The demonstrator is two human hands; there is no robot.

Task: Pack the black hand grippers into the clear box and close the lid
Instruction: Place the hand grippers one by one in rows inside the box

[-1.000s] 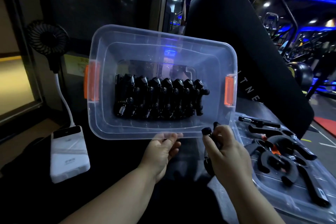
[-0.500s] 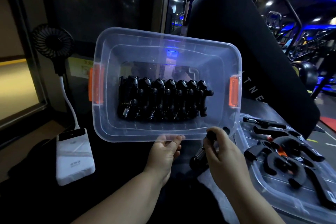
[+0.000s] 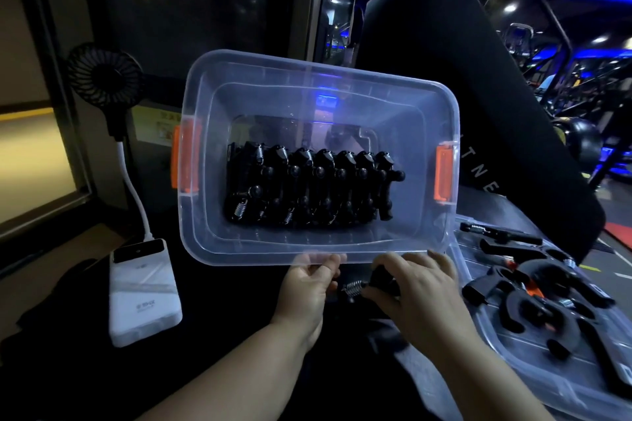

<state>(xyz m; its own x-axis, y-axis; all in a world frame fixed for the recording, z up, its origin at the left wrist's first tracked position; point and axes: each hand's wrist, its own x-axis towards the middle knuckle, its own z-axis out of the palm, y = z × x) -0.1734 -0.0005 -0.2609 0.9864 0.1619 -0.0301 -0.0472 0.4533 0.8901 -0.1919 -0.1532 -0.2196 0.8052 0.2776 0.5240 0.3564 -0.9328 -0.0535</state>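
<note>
The clear box (image 3: pixel 403 106) with orange latches is tipped up so its open side faces me. A row of several black hand grippers (image 3: pixel 307 186) with metal springs lies packed along its lower wall. My left hand (image 3: pixel 307 287) grips the box's near rim from below. Just right of it and below the rim, my right hand (image 3: pixel 417 287) holds one more black hand gripper (image 3: pixel 359 287), its spring pointing left. The clear lid (image 3: pixel 513 362) lies flat at the right with several loose hand grippers (image 3: pixel 533 290) on it.
A white power bank (image 3: pixel 143 290) lies at the left, cabled to a small black fan (image 3: pixel 102 75) standing behind it. A large black padded seat back (image 3: pixel 461 96) rises behind the box. The work surface is dark.
My right hand has lowered its hand gripper from upright beside the box's rim to lying sideways below it. The box has drifted slightly right and down in view.
</note>
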